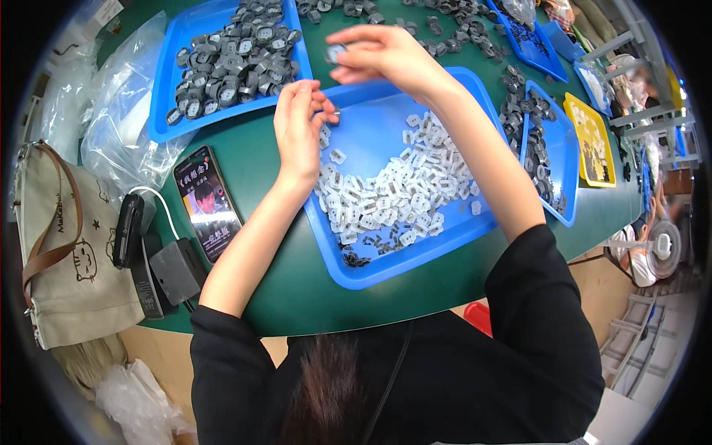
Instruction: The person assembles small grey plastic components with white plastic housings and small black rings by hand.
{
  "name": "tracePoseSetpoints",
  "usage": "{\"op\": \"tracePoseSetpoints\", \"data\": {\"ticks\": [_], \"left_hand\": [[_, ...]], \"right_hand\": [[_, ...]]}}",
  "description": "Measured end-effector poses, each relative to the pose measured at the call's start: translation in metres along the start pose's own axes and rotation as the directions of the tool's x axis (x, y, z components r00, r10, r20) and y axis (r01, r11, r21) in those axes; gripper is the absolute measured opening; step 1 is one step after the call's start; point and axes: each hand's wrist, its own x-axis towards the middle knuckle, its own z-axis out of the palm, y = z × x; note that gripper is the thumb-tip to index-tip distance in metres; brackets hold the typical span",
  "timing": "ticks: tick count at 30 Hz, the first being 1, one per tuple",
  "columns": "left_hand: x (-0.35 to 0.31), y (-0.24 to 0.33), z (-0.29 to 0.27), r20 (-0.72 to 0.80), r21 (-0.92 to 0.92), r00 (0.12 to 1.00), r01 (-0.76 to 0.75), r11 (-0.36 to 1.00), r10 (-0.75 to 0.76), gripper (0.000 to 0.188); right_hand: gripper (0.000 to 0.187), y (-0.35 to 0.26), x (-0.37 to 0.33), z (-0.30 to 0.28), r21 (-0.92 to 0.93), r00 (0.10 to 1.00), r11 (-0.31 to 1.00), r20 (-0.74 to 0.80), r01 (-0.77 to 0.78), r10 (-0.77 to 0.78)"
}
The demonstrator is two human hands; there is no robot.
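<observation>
Fingers, left hand [298, 130]: curled, dark part [336, 113] at tips, grip unclear.
Fingers, right hand [386, 59]: pinching a round grey part [336, 53].
Canvas bag [74, 259], phone [208, 204]: left of the fingers.
Grey-parts tray [163, 96]: just left.
White pieces [393, 185]: nearside of the fingers, in a blue tray [371, 111] the right forearm [486, 152] crosses.
Yellow tray [574, 115]: well right.

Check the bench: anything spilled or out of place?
Possibly: loose dark-grey round parts lie scattered on the green tabletop beyond the white pieces' tray, while similar parts sit inside the upper-left blue tray. Could be deliberate.
</observation>
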Motion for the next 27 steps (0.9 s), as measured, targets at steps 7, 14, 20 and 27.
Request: {"op": "tracePoseSetpoints", "data": {"ticks": [7,14,20,27], "left_hand": [[0.000,-0.001,0.008,-0.002,0.025,1.000,0.016,1.000,-0.016,0.022],[-0.002,0.001,0.006,-0.028,0.028,0.998,0.048,0.998,-0.047,0.022],[-0.001,0.001,0.005,-0.073,-0.026,0.997,0.011,1.000,-0.013,0.023],[0.000,-0.005,0.003,-0.047,0.175,0.998,-0.033,0.984,0.041,0.024]], "right_hand": [[0.042,0.011,0.130,0.034,0.206,0.975,0.953,-0.073,0.223,-0.212],[0.036,0.045,0.071,-0.034,-0.777,0.991,0.624,-0.010,0.078,-0.136],[0.029,0.043,0.030,-0.027,-0.870,0.979,0.484,-0.010,0.091,-0.202],[0.028,0.040,-0.008,-0.015,-0.591,0.868,0.792,-0.304,0.152,-0.394]]}}
